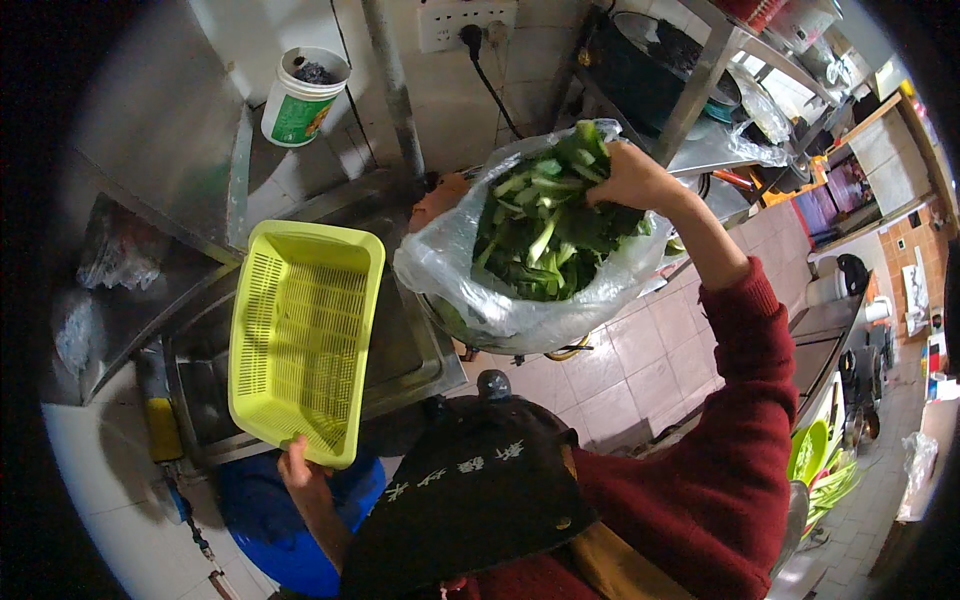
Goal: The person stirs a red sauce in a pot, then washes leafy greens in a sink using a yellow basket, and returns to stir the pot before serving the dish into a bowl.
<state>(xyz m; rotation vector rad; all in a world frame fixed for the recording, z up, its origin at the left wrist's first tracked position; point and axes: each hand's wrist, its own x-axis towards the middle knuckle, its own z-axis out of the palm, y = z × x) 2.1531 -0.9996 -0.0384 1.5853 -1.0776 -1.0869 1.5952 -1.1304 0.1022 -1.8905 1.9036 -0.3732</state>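
Leafy green vegetables with pale stems (540,235) are lying heaped inside a clear, crumpled plastic bag (435,265), and we are keeping our right hand (632,180) at the heap's upper right edge. Our thumb is touching the leaves there while our other fingers are bending over them; our fingertips are partly hiding, so we cannot tell whether they are closing on a bunch. The bulk of the greens is sitting to the left of and below this hand, with the bag's loose mouth spreading around them.

With our left hand (303,468) we are pinching the near rim of a rectangular, yellow-green, slotted plastic basket (308,345), our thumb pressing over the edge. The basket is tilting slightly above a stainless-steel sink (425,375), to the left of the bag and apart from the greens. Beneath our left wrist a round blue container (250,520) is standing. Past the basket, a white bucket with a green label (295,115) is standing near the wall, and a black plug (471,37) is sitting in a white socket strip (440,28).
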